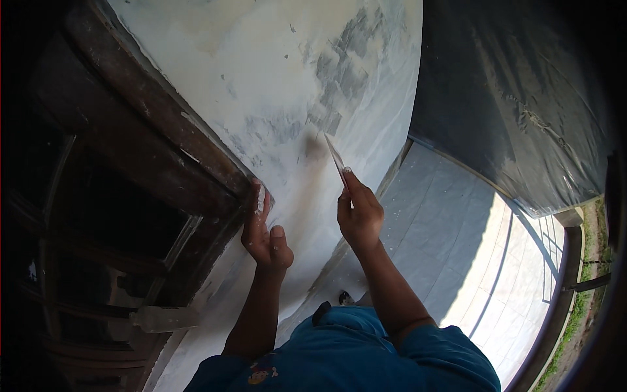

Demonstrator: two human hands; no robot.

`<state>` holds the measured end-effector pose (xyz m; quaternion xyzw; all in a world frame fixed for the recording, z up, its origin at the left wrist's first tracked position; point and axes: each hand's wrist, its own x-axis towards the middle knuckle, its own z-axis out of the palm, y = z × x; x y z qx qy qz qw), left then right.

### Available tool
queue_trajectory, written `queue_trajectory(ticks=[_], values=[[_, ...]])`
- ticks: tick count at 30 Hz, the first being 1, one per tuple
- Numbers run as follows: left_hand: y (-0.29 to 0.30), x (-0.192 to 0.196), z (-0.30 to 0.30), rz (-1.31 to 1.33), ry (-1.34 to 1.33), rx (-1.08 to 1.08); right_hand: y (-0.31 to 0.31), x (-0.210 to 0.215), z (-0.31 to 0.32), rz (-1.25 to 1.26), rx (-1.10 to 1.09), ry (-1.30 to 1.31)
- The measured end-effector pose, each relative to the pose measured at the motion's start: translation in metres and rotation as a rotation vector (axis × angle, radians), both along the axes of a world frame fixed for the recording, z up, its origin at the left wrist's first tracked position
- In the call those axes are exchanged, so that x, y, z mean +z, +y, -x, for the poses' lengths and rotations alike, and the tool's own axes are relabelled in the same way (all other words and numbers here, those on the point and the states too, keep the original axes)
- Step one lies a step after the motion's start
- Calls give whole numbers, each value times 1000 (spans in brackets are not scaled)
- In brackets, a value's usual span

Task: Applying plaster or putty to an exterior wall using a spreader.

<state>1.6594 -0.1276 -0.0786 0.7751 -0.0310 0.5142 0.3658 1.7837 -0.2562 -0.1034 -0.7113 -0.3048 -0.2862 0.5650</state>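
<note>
My right hand (360, 219) grips a putty knife (334, 155), its thin blade seen nearly edge-on. The blade points up and left, close to the wall (261, 72), and a blurred shadow falls beside its tip. White and grey patches of filler cover the wall. My left hand (266, 245) is raised beside the lower corner of the dark wooden frame (196, 153). Its fingers stretch upward with the thumb apart, and white paste smears them. Whether the fingertips touch the frame is hard to tell.
Dark panes and a pale latch-like block (166, 319) belong to the window on the left. A dark plastic sheet (509, 98) hangs at the right. Below it lies a tiled floor (424, 202) with white specks, partly sunlit. Grass (571, 326) lies beyond the floor's dark edge.
</note>
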Motion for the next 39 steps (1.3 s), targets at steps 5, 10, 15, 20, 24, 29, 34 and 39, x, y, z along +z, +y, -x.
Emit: queue_trajectory(ticks=[5,10,15,20,24,29,34,39], values=[[-5,4,-6,24,48,6,51,-12,-1,96,5,-67],[2,2,2,-32,63,49,4,-36,43,150,185,28],[2,0,0,-41,22,15,10,0,-19,-41,-75,164],[-2,1,-5,12,38,33,51,-19,19,122,70,-12],[-5,10,-1,3,67,45,0,-36,31,154,201,68],[-2,4,0,34,50,45,11,9,-26,-78,-46,164],[-4,11,0,9,74,42,49,-13,38,96,142,-43],[1,4,4,-3,80,59,-7,-19,45,111,199,55]])
